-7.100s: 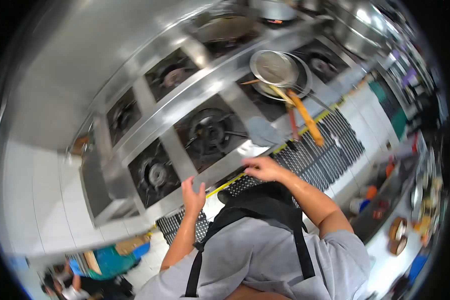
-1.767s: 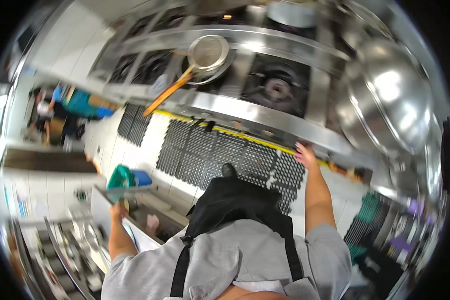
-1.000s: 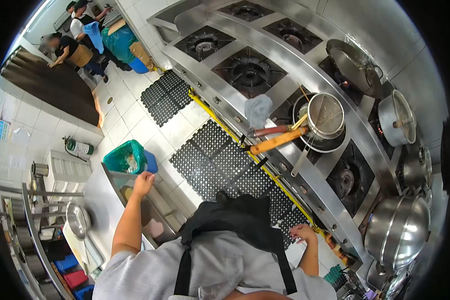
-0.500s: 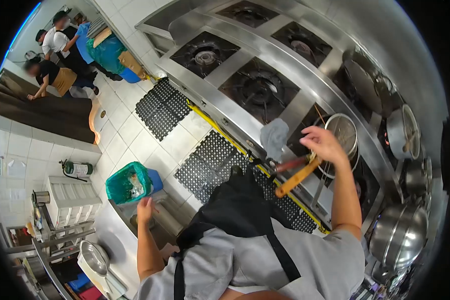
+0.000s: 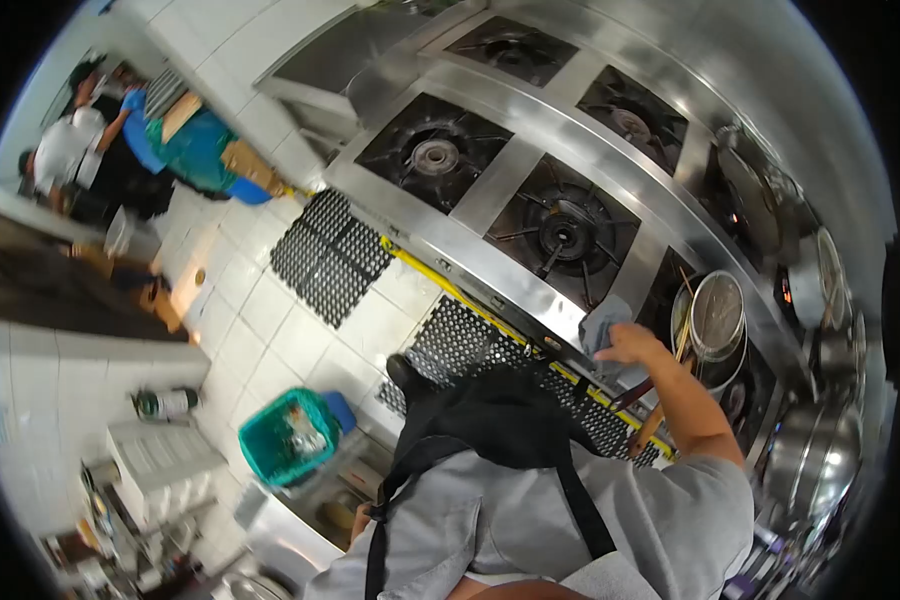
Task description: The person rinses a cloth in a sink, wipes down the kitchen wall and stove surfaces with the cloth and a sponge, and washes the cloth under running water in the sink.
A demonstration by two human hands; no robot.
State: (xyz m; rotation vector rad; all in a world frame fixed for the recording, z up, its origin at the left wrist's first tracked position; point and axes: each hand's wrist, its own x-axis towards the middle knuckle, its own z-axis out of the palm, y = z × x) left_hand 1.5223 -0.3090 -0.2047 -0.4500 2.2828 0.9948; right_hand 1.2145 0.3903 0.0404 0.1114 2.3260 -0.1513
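Observation:
My right hand (image 5: 630, 344) is on the grey cloth (image 5: 602, 322) at the stove's front edge, its fingers closed on the fabric. Just beyond that forearm, a round strainer (image 5: 717, 312) rests over a pan (image 5: 735, 375) on a burner. A wooden handle (image 5: 647, 432) and a dark red handle (image 5: 632, 395) stick out past the edge beneath the forearm. My left hand (image 5: 361, 520) is low beside my apron, near the metal counter; its fingers are mostly hidden.
The steel stove (image 5: 480, 240) has several black burners. A green-lined bin (image 5: 290, 437) stands on the tiled floor, left of the perforated black mats (image 5: 332, 255). Co-workers (image 5: 75, 145) are at the upper left. Large metal bowls (image 5: 815, 455) sit at the right.
My right hand has moved from above the strainer handles to the grey cloth and closed on it. My left hand has dropped back beside my body. The view has shifted along the stove.

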